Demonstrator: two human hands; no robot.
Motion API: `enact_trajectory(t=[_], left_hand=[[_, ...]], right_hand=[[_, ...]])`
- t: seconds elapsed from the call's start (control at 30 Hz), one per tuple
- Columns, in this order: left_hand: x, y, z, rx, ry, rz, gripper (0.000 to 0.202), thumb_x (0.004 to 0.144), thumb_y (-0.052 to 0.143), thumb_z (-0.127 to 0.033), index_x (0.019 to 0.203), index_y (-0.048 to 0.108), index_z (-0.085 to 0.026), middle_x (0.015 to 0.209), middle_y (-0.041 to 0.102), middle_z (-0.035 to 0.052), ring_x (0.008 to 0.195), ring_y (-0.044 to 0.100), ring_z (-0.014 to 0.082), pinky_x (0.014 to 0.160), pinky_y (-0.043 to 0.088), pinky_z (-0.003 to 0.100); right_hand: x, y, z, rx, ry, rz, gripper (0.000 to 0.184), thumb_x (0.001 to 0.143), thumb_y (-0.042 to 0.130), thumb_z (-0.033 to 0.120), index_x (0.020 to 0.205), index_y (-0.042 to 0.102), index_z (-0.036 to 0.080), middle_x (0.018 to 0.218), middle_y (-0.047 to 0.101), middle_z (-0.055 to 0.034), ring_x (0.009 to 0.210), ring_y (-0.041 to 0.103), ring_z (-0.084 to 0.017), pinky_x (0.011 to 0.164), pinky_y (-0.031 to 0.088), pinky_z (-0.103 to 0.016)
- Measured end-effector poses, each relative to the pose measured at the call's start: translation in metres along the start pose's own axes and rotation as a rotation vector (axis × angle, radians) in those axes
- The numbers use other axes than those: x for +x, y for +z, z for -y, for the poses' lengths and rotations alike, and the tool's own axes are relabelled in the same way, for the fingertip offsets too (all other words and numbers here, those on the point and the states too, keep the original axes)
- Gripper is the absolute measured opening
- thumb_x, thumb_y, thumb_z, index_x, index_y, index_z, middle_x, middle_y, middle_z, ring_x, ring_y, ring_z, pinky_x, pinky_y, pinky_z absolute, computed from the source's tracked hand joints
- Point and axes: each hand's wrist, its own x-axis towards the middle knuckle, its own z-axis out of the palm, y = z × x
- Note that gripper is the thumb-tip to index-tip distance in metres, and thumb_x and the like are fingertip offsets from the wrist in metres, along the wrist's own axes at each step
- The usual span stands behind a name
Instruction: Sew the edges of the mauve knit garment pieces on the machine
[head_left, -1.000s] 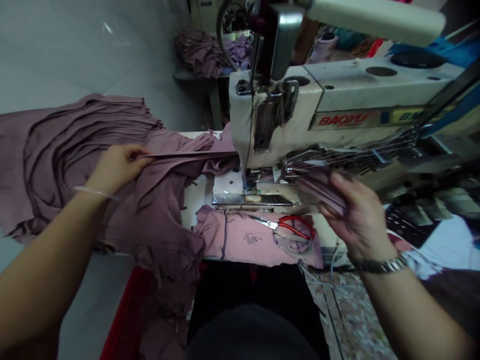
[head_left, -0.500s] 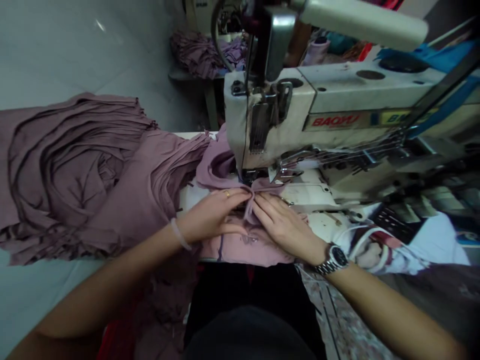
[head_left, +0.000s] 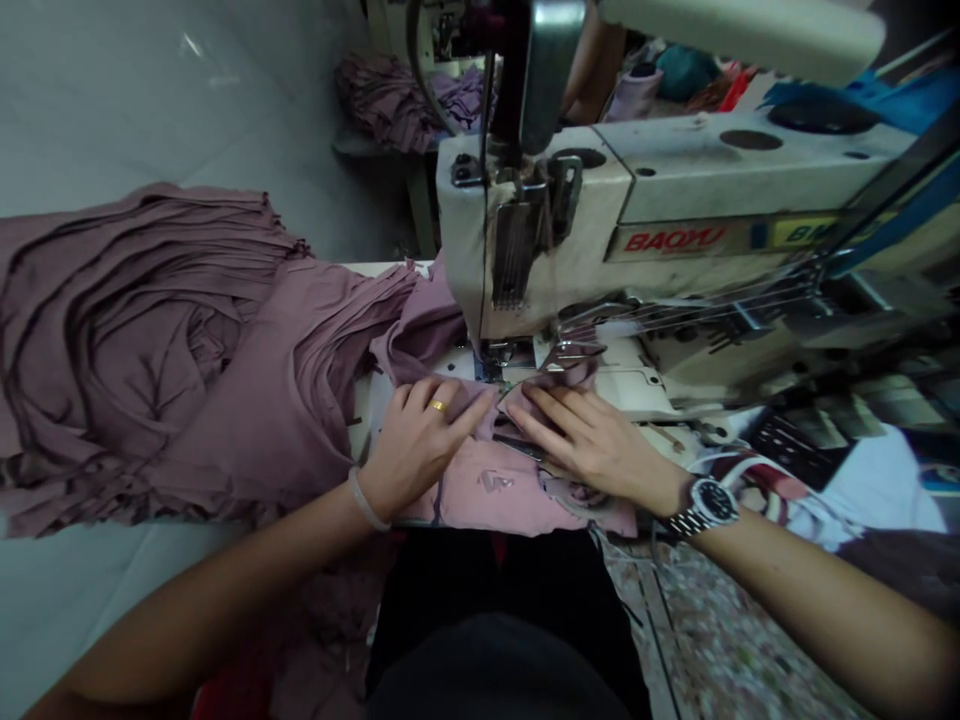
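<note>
My left hand [head_left: 420, 432], with a ring on one finger, has its fingers curled on a piece of mauve fabric [head_left: 427, 335] left of the presser foot. The index finger reaches toward the needle area. My right hand [head_left: 589, 435] pinches a folded fabric edge [head_left: 574, 375] to the right of the foot, fingertips pointing left. Both hands rest just in front of the needles of a sewing machine [head_left: 540, 230]. A pink cloth [head_left: 491, 490] covers the bed's front edge beneath the hands. The undersides of the fingers are hidden.
A large stack of mauve fabric pieces [head_left: 127, 300] lies on the left, draping close to my left forearm. Threads [head_left: 705, 315] run along the machine to the right. More cut pieces [head_left: 390, 105] lie on a table behind. White cloth [head_left: 877, 490] sits at the right.
My hands have moved apart, the left one leftward and the right one rightward. The fabric that was bunched upright between them now lies flatter near the foot.
</note>
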Motion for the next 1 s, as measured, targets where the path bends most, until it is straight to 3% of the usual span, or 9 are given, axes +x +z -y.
enact_trajectory(t=[0.07, 0.13, 0.27, 0.4, 0.57, 0.73, 1.0], left_hand=[[0.001, 0.0, -0.002, 0.01, 0.002, -0.026, 0.042, 0.095, 0.05, -0.023, 0.137, 0.05, -0.026, 0.124, 0.058, 0.0127, 0.108, 0.053, 0.0274, 0.082, 0.045, 0.042], [0.003, 0.0, -0.004, -0.006, 0.045, -0.05, 0.038, 0.095, 0.047, -0.02, 0.132, 0.054, -0.016, 0.126, 0.058, 0.0134, 0.112, 0.052, 0.0261, 0.086, 0.045, 0.04], [0.009, 0.002, -0.01, -0.005, 0.011, -0.036, 0.038, 0.095, 0.048, -0.021, 0.132, 0.054, -0.013, 0.123, 0.06, 0.0129, 0.105, 0.055, 0.0254, 0.081, 0.046, 0.038], [0.011, 0.005, -0.014, -0.011, -0.002, -0.058, 0.037, 0.095, 0.046, -0.02, 0.13, 0.055, -0.013, 0.125, 0.06, 0.014, 0.108, 0.056, 0.0258, 0.084, 0.047, 0.039], [0.011, 0.006, -0.017, -0.037, -0.023, -0.061, 0.037, 0.094, 0.045, -0.018, 0.129, 0.055, -0.012, 0.126, 0.06, 0.0145, 0.108, 0.056, 0.0259, 0.085, 0.048, 0.04], [0.012, 0.004, -0.018, -0.061, -0.038, -0.042, 0.042, 0.093, 0.046, -0.018, 0.133, 0.05, -0.01, 0.128, 0.059, 0.014, 0.11, 0.055, 0.0257, 0.085, 0.047, 0.039], [0.012, 0.005, -0.016, -0.053, -0.03, -0.01, 0.041, 0.094, 0.046, -0.02, 0.134, 0.052, -0.012, 0.131, 0.057, 0.0138, 0.111, 0.055, 0.026, 0.085, 0.046, 0.039]], right_hand=[[0.001, -0.001, 0.001, -0.015, 0.004, -0.002, 0.049, 0.091, 0.049, 0.015, 0.14, 0.044, 0.008, 0.125, 0.059, -0.0185, 0.095, 0.054, -0.024, 0.076, 0.048, -0.037], [0.006, -0.001, 0.004, -0.022, 0.045, -0.034, 0.041, 0.09, 0.049, 0.012, 0.131, 0.052, 0.005, 0.12, 0.061, -0.0183, 0.093, 0.054, -0.024, 0.073, 0.048, -0.037], [0.023, 0.006, 0.02, 0.102, 0.262, -0.125, 0.036, 0.092, 0.047, 0.013, 0.127, 0.055, 0.005, 0.128, 0.057, -0.019, 0.117, 0.049, -0.027, 0.094, 0.047, -0.044], [0.033, 0.015, 0.036, 0.268, 0.436, -0.2, 0.039, 0.094, 0.045, 0.018, 0.132, 0.052, 0.007, 0.13, 0.057, -0.0176, 0.123, 0.048, -0.026, 0.104, 0.044, -0.045], [0.034, 0.009, 0.043, 0.116, 0.358, -0.084, 0.043, 0.093, 0.04, 0.01, 0.135, 0.049, 0.002, 0.136, 0.052, -0.0216, 0.126, 0.045, -0.031, 0.101, 0.046, -0.047], [0.038, 0.0, 0.041, 0.029, 0.316, -0.027, 0.041, 0.093, 0.041, 0.012, 0.131, 0.052, -0.002, 0.132, 0.054, -0.0224, 0.119, 0.05, -0.033, 0.095, 0.05, -0.046], [0.025, 0.002, 0.026, 0.256, 0.273, -0.059, 0.044, 0.092, 0.046, 0.011, 0.135, 0.048, 0.003, 0.136, 0.052, -0.0176, 0.128, 0.044, -0.026, 0.108, 0.044, -0.044]])
